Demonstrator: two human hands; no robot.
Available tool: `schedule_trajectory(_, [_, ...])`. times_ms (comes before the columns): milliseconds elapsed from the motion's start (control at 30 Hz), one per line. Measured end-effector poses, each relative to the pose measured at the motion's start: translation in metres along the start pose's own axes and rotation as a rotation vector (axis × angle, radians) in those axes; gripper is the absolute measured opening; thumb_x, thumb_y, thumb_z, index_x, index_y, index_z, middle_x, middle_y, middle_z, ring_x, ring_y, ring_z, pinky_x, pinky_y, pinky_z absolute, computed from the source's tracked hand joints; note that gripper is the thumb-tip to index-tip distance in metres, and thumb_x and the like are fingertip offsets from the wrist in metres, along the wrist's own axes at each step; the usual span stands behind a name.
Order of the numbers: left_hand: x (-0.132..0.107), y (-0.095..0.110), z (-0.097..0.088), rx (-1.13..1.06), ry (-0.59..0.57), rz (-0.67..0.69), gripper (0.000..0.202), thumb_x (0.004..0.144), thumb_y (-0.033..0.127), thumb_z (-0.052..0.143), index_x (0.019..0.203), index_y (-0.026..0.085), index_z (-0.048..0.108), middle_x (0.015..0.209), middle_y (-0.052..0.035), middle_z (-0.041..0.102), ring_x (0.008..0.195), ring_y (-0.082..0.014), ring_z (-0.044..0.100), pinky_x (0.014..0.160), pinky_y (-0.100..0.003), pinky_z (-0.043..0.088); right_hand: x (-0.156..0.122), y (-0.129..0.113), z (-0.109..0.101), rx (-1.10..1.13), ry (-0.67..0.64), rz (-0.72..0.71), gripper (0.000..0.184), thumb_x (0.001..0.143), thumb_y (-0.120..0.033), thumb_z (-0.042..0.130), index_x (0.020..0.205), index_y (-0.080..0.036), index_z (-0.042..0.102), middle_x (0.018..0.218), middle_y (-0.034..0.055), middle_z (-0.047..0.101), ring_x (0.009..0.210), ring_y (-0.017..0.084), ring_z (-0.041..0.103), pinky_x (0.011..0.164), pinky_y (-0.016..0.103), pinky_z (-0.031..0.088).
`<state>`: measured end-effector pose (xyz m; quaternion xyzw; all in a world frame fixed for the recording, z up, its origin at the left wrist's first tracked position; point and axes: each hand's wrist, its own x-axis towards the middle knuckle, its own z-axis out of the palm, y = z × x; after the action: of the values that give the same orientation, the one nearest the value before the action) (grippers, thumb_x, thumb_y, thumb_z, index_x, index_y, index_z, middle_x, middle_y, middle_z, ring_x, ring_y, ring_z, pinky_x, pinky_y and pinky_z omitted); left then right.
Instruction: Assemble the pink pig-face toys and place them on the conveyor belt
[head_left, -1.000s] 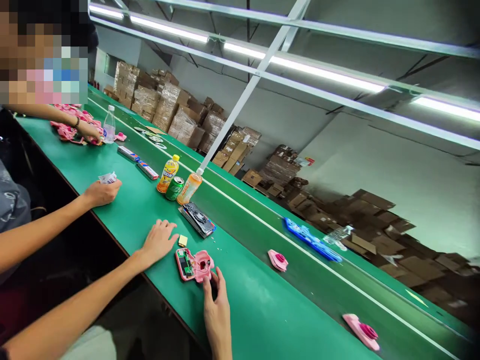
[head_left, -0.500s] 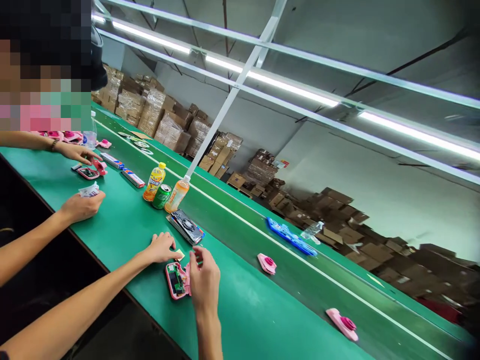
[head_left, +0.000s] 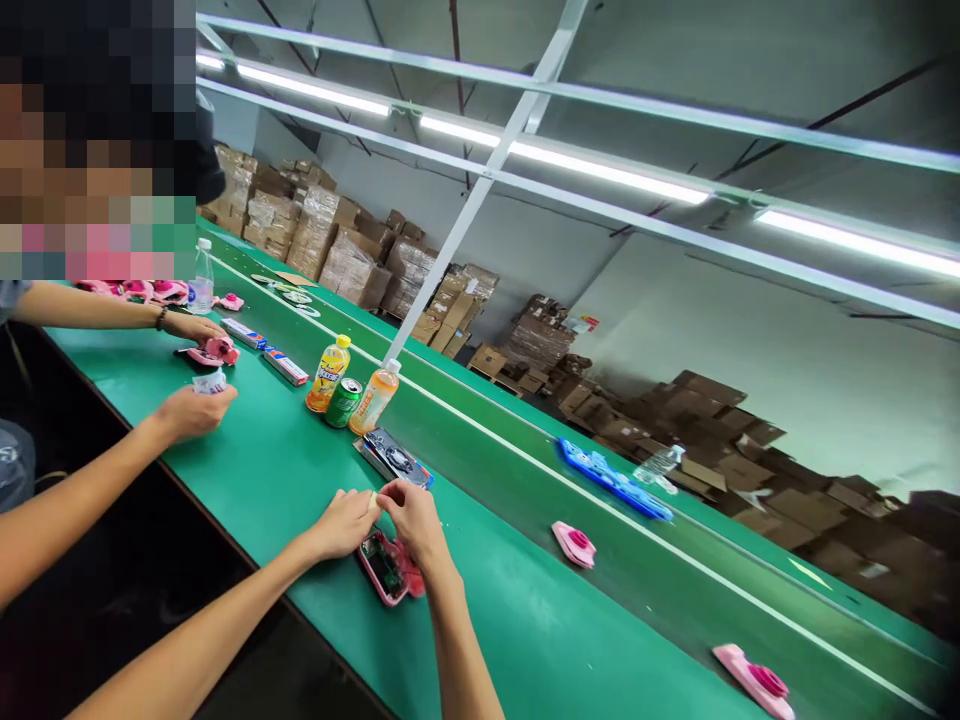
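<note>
Head view, nearest first: the left hand (head_left: 345,523) and right hand (head_left: 415,522) meet, pinching a small pale piece (head_left: 373,497) between them just above the open pink plastic casing (head_left: 409,573), its circuit board (head_left: 382,567) showing, on the green desk (head_left: 510,620).

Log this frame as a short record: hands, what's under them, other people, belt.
Hands: left hand and right hand meet over small pale piece; hold unclear
Under them: pink casing with circuit board
Others: one hand at white packet; another hand at pink toy
Belt: green can, blue tray
</note>
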<state>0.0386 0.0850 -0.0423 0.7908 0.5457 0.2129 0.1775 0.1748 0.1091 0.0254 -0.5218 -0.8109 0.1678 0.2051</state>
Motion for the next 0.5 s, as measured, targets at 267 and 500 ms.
schedule_trajectory(267, [-0.006,-0.01,0.005,-0.116,-0.036,0.074,0.032,0.103,0.029,0.031,0.102,0.019,0.061,0.117,-0.0109,0.066,0.11,-0.027,0.056,0.1,-0.043,0.038,-0.01,0.001,0.001,-0.127,-0.044,-0.117,0.012,0.087,-0.008,0.055,0.086,-0.018,0.062,0.089,0.0045,0.067,0.083,0.016,0.059,0.077,0.027,0.044])
schedule_trajectory(500, [-0.001,-0.016,0.0,-0.396,0.016,-0.026,0.038,0.102,0.032,0.025,0.1,0.021,0.061,0.096,-0.0068,0.072,0.088,-0.0225,0.064,0.085,-0.035,0.049,-0.025,-0.012,0.013,-0.216,-0.006,-0.234,0.021,0.088,-0.001,0.045,0.09,-0.019,0.055,0.097,0.0084,0.062,0.093,0.021,0.054,0.084,0.032,0.044])
